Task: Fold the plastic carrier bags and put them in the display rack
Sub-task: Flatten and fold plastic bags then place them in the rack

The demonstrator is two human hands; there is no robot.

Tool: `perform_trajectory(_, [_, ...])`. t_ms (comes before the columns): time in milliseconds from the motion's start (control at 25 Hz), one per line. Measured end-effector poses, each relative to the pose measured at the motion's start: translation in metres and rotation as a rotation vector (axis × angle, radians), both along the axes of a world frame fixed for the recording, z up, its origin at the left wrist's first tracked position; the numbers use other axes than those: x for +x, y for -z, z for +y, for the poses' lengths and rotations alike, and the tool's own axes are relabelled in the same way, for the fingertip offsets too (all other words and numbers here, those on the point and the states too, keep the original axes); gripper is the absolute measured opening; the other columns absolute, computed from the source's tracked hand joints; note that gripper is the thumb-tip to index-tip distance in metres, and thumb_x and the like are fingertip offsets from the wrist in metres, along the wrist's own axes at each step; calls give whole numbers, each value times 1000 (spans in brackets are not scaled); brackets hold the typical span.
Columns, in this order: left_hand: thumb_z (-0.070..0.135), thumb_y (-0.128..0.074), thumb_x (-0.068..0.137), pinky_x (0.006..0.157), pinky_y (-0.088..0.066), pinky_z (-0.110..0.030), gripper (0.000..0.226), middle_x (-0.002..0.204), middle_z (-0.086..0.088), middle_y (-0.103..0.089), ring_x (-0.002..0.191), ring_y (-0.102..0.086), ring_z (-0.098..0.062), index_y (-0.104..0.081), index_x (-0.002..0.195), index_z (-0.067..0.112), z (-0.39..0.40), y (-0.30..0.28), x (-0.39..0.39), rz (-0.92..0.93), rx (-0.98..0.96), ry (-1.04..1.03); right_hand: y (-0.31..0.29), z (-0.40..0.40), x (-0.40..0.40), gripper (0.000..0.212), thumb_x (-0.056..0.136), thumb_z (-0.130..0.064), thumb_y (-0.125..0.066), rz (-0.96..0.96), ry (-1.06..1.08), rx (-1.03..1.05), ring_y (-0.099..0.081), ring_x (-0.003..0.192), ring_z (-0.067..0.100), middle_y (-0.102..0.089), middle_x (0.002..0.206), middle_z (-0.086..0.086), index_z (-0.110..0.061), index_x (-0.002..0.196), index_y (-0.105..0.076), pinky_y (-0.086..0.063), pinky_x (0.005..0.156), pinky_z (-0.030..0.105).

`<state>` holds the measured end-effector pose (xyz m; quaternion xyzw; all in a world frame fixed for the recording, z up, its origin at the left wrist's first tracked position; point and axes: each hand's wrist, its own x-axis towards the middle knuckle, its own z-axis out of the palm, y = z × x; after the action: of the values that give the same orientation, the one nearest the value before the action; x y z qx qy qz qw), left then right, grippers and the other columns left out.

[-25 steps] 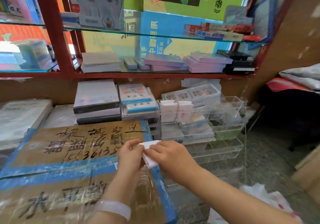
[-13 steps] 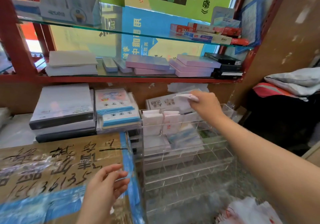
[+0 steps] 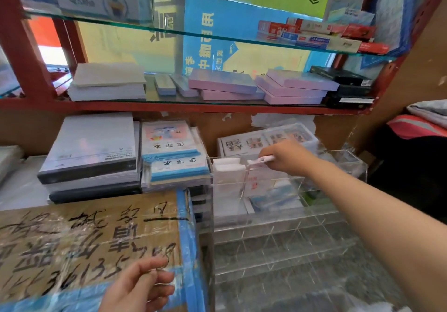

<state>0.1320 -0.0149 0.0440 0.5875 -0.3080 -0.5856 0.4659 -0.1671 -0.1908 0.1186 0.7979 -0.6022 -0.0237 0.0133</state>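
A small folded white carrier bag (image 3: pixel 262 160) is pinched between the thumb and fingers of the right hand (image 3: pixel 287 157), with the bag projecting from the fingertips toward 9 o'clock. The bag is held flat and roughly level, directly above the top rear row of the clear acrylic display rack (image 3: pixel 285 217), at the upper edge of the divider between two compartments. At 9 o'clock from the hand, just beside the held bag, a stack of folded white bags (image 3: pixel 226 166) is seated upright in the leftmost top compartment. Below the hand, at 6 o'clock, further folded items with red and blue print are seen through the clear wall; whether the held bag touches them cannot be determined. The right forearm is extended from 4 o'clock across the lower tiers of the rack. The left hand (image 3: pixel 142 287) is positioned well apart, at 7 o'clock from the right hand, with fingers loosely curled and nothing held, over the blue-taped edge of a cardboard sheet (image 3: pixel 92 246) bearing handwritten characters. At 10 o'clock from the right hand, stacked exercise books (image 3: pixel 173 157) are placed against the rack's left side.
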Motion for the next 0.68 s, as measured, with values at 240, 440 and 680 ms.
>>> perform_trajectory(240, [-10, -39, 94, 64, -42, -37, 26, 64, -22, -63, 67, -57, -35, -62, 82, -7, 1, 0, -10, 22, -10, 95, -2, -18, 11, 19, 87, -18, -56, 4, 64, 135, -60, 97, 25, -66, 104, 6, -15, 103, -65, -46, 79, 34])
perform_trajectory(440, [-11, -41, 92, 60, -42, -35, 27, 55, -13, -65, 66, -57, -33, -64, 80, -3, -1, 2, -10, -6, -37, 90, -2, 0, 22, 51, 93, -33, -56, -113, 34, -339, -44, 128, 21, -48, 140, 3, -19, 140, -41, -34, 104, 35])
perform_trajectory(680, [-10, -41, 93, 64, -44, -35, 27, 60, -14, -67, 67, -59, -33, -65, 82, -2, 3, 2, -15, -22, -54, 105, 55, 28, 31, 54, 102, -43, -12, -11, 93, 5, -3, 146, 11, -5, 160, -2, -21, 152, -10, 2, 116, 39])
